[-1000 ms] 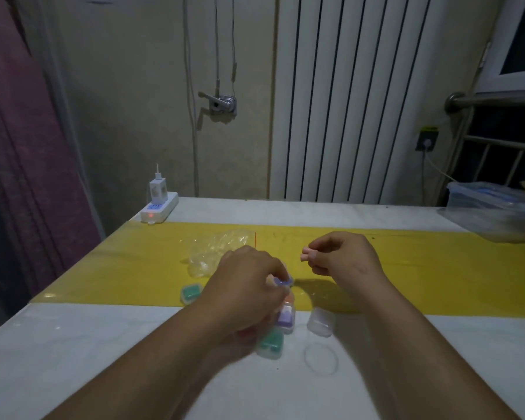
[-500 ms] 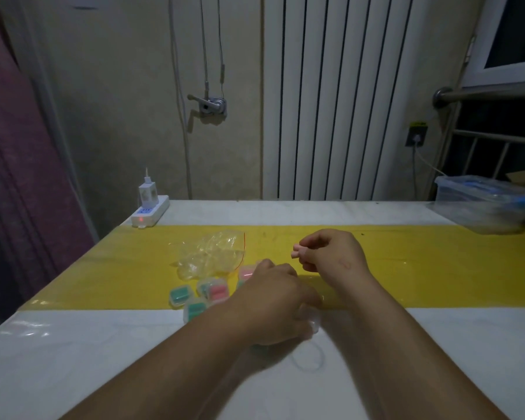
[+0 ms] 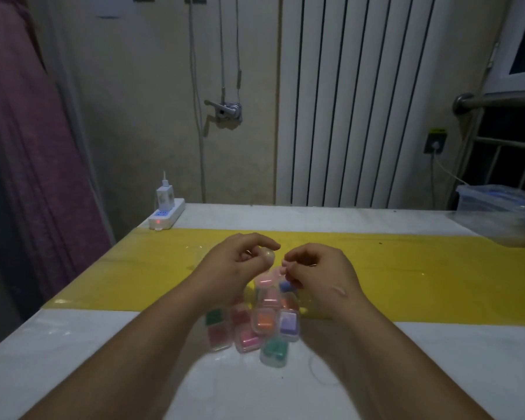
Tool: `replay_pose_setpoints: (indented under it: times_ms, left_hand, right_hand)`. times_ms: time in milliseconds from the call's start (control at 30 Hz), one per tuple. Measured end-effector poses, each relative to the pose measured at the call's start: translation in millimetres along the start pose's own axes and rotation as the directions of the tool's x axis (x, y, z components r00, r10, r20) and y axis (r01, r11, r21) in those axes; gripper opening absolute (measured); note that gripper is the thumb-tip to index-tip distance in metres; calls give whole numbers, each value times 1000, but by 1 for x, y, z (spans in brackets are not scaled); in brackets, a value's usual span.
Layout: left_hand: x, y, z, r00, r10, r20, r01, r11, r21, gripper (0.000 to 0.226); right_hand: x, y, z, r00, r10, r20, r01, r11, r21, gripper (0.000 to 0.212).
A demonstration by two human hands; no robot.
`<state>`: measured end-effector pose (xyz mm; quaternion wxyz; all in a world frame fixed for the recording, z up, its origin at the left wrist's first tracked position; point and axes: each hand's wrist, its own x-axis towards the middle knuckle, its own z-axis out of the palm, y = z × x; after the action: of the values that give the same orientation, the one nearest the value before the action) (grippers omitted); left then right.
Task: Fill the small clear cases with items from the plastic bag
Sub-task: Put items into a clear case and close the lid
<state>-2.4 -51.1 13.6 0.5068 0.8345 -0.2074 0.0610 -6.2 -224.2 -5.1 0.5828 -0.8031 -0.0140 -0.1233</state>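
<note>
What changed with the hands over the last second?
The left hand lifted off the pile of filled cases and now holds a small clear case up beside the right hand, whose grip still pinches a pink item. Power strip unchanged.

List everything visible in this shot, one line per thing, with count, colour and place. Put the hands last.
small clear cases: about ten, clear with pink, orange, purple, green and blue contents, clustered on the table below the hands
round clear lid: one, clear, on the white part of the table, right of the cluster
table: one, white with a yellow strip across it
power strip: one, white with a red light and a white charger plugged in, far left corner of the table
storage box: one, clear with blue, far right edge
radiator: one, white, on the wall behind
curtain: one, purple, far left
left hand: holds a small clear piece
right hand: pinches a small pink item
</note>
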Motion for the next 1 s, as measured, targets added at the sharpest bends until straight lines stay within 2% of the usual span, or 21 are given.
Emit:
replay_pose_setpoints:
  times_ms: [133,233,400,567,667,767,900,1000]
  left_hand:
    - [-7,-14,-8,992,-116,-48,95,944,-315,14]
    - [-9,-25,-10,980,-168,-104,116,915,-386,18]
    - [-10,-30,-10,981,-124,-151,54,915,-400,18]
    - [-11,-30,-6,983,-90,-160,18,915,-403,22]
    - [-13,-26,-4,994,-45,-98,5,928,-373,27]
    - [-16,-24,-3,999,-3,-53,-13,958,-286,31]
    - [-14,-26,-3,991,4,-137,-39,965,-258,26]
    - [-12,-27,-2,984,8,-180,-55,965,-256,28]
  right_hand:
    - [-5,0,12,1000,-25,15,26,999,-43,16]
    - [-7,-2,15,1000,-20,12,20,1000,15,18]
    - [-13,-10,16,999,-19,46,17,999,43,30]
    - [-16,-14,18,992,35,119,-49,992,115,20]
    - [-18,-14,18,991,-36,125,28,997,65,13]
    - [-20,-15,17,990,-90,107,90,996,3,16]
    - [-17,-14,17,998,-66,24,66,998,8,29]
    - [-17,-14,18,999,-3,34,0,998,70,27]
